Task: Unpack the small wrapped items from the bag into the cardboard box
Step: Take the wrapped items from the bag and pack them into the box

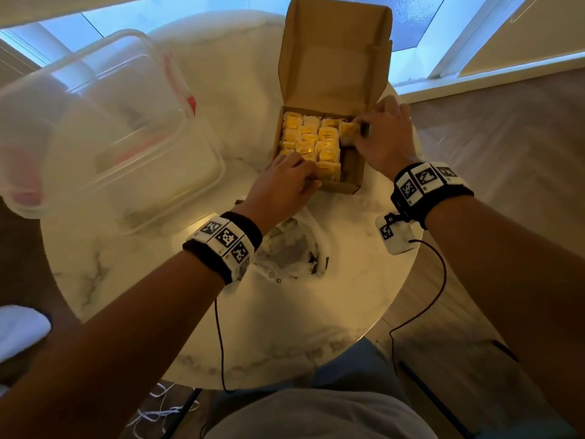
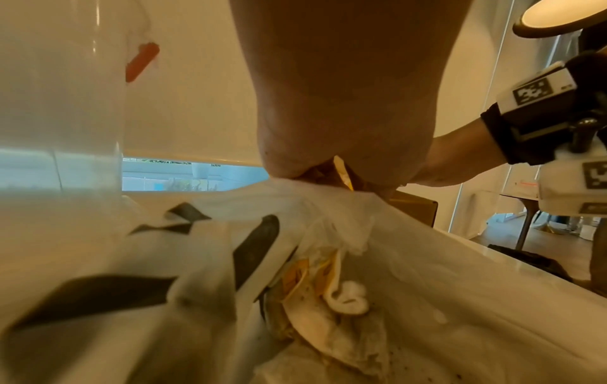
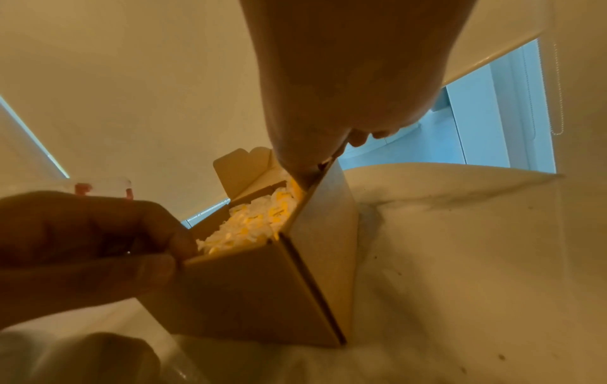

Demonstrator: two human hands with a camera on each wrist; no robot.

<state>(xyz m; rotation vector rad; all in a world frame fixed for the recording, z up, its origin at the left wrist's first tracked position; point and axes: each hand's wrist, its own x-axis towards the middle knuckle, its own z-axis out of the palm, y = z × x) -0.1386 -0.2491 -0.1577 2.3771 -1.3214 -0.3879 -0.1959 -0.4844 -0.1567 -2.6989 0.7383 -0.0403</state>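
Head view: a crumpled white plastic bag (image 1: pixel 292 253) lies on a round marble table (image 1: pixel 348 296), nearest the person. Beyond it the left hand (image 1: pixel 281 185), fingers curled, grips the near left corner of the open cardboard box (image 1: pixel 345 185). Yellow wrapped items (image 1: pixel 311 141) fill most of the box in rows. At its right wall the right hand (image 1: pixel 384 134) pinches one more wrapped item (image 1: pixel 348 129) at the rim. A clear plastic container (image 1: pixel 104 131) stands well to the left.

Open cardboard box (image 1: pixel 349 172) packed with yellow wrapped items (image 1: pixel 311 139); crumpled bag (image 1: pixel 292 248) nearby
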